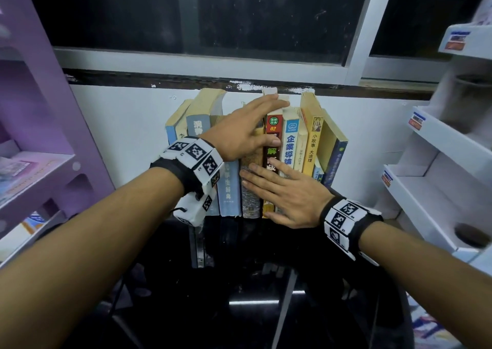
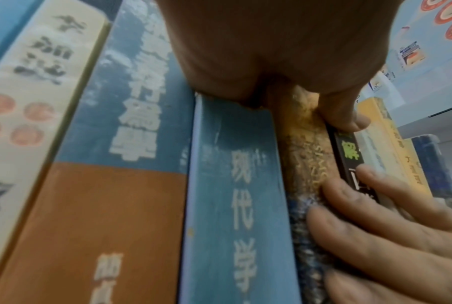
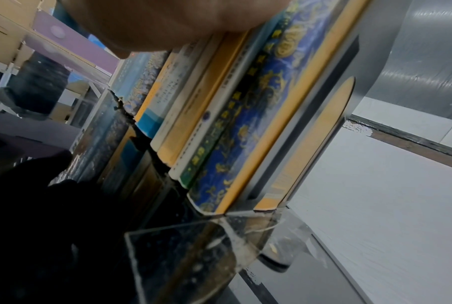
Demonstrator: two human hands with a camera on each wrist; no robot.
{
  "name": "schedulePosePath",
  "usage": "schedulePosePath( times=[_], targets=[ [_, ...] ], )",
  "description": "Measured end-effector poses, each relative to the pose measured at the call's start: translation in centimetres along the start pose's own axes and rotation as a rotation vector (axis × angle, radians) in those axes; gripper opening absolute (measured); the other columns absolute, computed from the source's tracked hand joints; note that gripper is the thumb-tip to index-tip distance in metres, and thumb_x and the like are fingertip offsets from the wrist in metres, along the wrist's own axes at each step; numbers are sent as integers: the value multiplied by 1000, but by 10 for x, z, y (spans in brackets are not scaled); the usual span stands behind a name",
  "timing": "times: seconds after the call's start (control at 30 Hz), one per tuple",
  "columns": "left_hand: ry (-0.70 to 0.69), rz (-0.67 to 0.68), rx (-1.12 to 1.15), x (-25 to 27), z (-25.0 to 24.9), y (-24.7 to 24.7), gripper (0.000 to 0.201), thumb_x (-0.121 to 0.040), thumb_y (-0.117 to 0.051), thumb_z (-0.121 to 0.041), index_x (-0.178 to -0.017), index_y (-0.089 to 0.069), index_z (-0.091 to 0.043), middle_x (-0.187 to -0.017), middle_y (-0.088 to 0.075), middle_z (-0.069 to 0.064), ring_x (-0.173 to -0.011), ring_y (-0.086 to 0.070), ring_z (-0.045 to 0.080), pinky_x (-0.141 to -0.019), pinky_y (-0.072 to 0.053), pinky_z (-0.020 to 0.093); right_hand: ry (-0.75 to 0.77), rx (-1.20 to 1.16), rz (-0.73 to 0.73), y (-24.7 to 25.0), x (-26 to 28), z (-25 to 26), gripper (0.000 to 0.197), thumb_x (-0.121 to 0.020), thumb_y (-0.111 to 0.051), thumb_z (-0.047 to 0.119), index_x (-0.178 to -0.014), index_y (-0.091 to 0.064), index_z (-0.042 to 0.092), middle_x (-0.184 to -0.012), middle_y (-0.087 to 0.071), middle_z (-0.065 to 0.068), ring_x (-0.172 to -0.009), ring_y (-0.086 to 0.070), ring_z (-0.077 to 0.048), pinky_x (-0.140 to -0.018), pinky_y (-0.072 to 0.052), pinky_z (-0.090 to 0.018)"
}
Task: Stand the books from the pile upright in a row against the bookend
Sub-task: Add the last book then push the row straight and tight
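A row of books (image 1: 292, 146) stands upright on the black table against the white wall. My left hand (image 1: 253, 127) lies over the tops of a brown patterned book (image 2: 307, 148) and a red and black book (image 1: 273, 135), its fingers straight and its thumb (image 2: 349, 121) on the spines. My right hand (image 1: 285, 191) presses flat, straight fingers (image 2: 375, 226) on the lower spines of the same books. A light blue dictionary (image 2: 235, 205) stands just left of them. At the row's right end, a dark blue book (image 3: 245, 133) leans on a clear acrylic bookend (image 3: 183, 253).
A purple shelf unit (image 1: 40, 135) stands close on the left. On the right is a white display rack (image 1: 439, 162). A window sill (image 1: 213, 79) runs above the books. The glossy black table (image 1: 239, 282) stretches toward me.
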State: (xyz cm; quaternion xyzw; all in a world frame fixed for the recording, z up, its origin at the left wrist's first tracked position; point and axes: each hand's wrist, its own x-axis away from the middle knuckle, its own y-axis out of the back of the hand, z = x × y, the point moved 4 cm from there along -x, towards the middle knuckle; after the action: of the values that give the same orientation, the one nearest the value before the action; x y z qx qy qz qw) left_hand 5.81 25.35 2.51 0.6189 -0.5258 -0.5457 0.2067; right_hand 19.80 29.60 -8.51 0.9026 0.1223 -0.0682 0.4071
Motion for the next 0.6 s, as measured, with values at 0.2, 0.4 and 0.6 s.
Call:
schedulePosePath(
  times=[0.2, 0.4, 0.6],
  targets=[
    [-5, -12, -16, 1, 0, 1, 65, -92, -61, -35, -148, -31, -22, -159, -22, 4, -145, -22, 18, -116, -28, 40, 2, -3, 14, -2, -2, -1, 74, -97, -35, 51, -154, -17, 8, -162, -7, -9, -151, -4, -23, -121, 0, -46],
    [41, 15, 14, 0, -3, 1, 65, -90, -61, -42, -148, -32, -30, -159, -21, -2, -145, -20, 14, -116, -29, 41, -7, -25, 24, 8, 3, 3, 71, -97, -38, 46, -154, -19, 8, -162, -10, -9, -151, -4, -23, -121, -1, -48],
    [-13, -7, -220, -12, -15, 9, 71, -85, -43, -65, -147, -34, -31, -154, -35, -2, -143, -27, 19, -115, -23, 50, -21, -28, 64, 15, 31, -4, 67, -99, -35, 44, -154, -18, 10, -163, -8, -9, -151, -2, -24, -121, -2, -51]
  ],
)
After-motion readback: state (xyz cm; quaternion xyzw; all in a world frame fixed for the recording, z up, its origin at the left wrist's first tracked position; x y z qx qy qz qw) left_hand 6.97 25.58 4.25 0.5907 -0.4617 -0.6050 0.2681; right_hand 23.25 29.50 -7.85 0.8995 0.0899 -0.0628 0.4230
